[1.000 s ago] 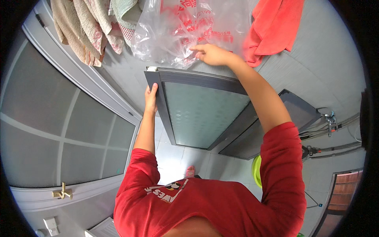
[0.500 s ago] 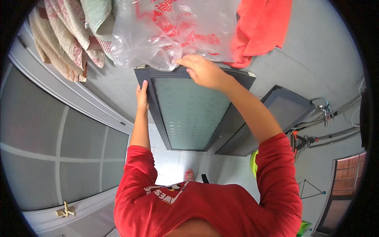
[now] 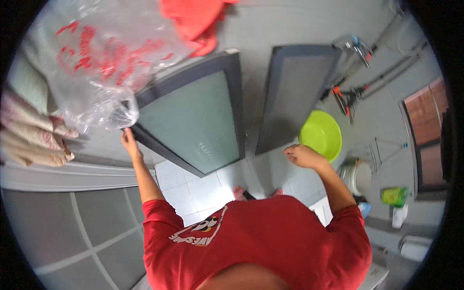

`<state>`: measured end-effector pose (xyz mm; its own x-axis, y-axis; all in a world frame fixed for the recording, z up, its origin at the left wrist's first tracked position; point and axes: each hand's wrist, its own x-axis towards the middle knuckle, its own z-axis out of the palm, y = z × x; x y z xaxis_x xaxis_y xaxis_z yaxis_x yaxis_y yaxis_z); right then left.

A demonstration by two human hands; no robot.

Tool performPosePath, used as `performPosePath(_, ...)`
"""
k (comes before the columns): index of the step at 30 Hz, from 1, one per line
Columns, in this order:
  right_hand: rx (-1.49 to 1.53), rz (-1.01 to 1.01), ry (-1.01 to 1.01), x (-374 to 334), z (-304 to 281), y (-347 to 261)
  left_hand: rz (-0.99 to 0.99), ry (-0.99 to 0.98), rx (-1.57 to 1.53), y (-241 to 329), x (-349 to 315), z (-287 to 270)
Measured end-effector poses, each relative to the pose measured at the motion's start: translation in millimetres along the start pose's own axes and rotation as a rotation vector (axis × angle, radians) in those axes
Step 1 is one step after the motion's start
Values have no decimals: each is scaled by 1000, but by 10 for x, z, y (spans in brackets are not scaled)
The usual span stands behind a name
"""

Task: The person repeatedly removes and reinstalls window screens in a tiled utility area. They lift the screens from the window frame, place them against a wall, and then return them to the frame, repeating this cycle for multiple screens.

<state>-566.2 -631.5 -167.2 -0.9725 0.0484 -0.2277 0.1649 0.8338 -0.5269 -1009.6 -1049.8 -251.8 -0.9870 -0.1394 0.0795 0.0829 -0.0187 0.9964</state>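
Note:
A dark-framed frosted glass panel point(image 3: 193, 118) stands tilted in front of me, its foot on the tiled floor. At its left edge, my left hand point(image 3: 130, 143) grips the frame, just under a crumpled clear plastic bag point(image 3: 116, 63) with red print. The bag drapes over the panel's upper left corner and hides it. My right hand point(image 3: 305, 157) is away from the panel, hovering beside a lime-green basin point(image 3: 321, 136). Its fingers are curled together; whether anything small is between them cannot be made out. A second dark-framed panel point(image 3: 297, 96) leans against the wall on the right.
Towels point(image 3: 36, 128) hang at the left, and a red cloth point(image 3: 195, 19) hangs beside the bag. A tap point(image 3: 357, 48) and long-handled cleaning tools point(image 3: 345, 99) are along the right wall. A white bucket point(image 3: 356, 178) stands past the basin. A paned door point(image 3: 72, 227) is at lower left.
My right hand has left the bag at the panel's top and come down right, near the basin. The view has turned right, showing more of the basin and bucket. My left hand remains on the frame.

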Motion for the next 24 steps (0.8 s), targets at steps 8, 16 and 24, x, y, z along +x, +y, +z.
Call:
performPosePath(8, 177, 595, 156, -2032, 404, 627, -121, -1, -159, -1152, -798, -703)
performPosePath(16, 409, 975, 303, -3862, 728, 837, -480, -1255, 951, -2753, -3930, 139)
performPosePath(24, 393, 1216, 385, -5784, 1161, 1336, -436, -1505, 905, -2344, -5787, 1948)
